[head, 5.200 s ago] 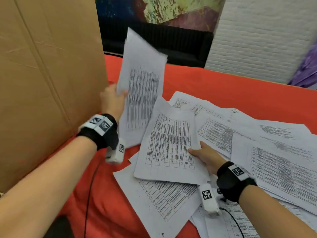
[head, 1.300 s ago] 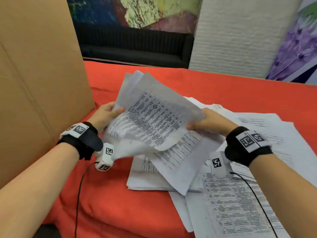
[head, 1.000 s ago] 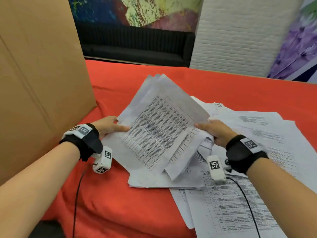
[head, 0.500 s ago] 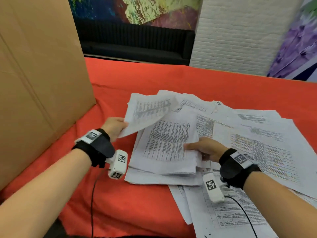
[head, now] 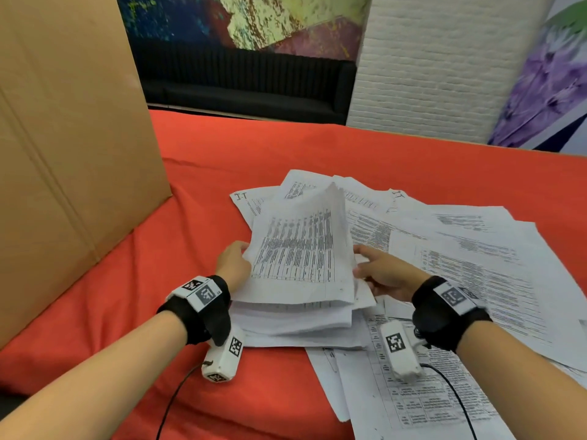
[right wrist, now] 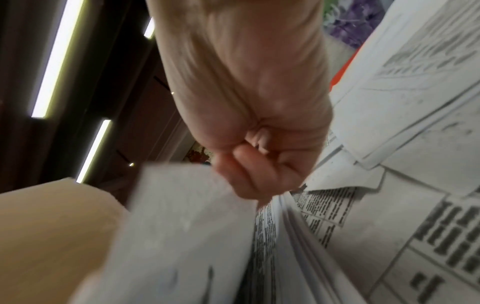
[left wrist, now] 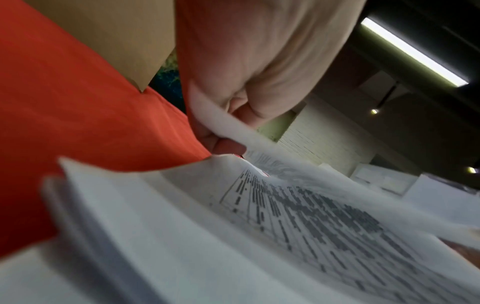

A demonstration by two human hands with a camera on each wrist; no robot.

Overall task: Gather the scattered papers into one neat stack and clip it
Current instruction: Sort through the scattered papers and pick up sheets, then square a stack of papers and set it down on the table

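Observation:
A stack of printed papers point(head: 298, 258) sits near the table's front left, its top sheets bowed upward. My left hand point(head: 233, 265) grips the stack's left edge; in the left wrist view the fingers point(left wrist: 223, 144) pinch a sheet of the paper stack point(left wrist: 298, 216). My right hand point(head: 384, 274) holds the stack's right edge, with its curled fingers point(right wrist: 249, 176) on the paper stack point(right wrist: 194, 226). Loose sheets point(head: 470, 258) lie spread to the right, and more loose sheets point(head: 397, 389) lie at the front. No clip is visible.
An orange cloth covers the table point(head: 317, 147). A tall cardboard panel point(head: 63, 154) stands at the left, close to my left arm. Behind the table are a black sofa point(head: 247, 84) and a white brick wall point(head: 444, 65).
The raised sheets came down onto the pile. Both hands have moved to the stack's two side edges, and the top sheets now bow up between them.

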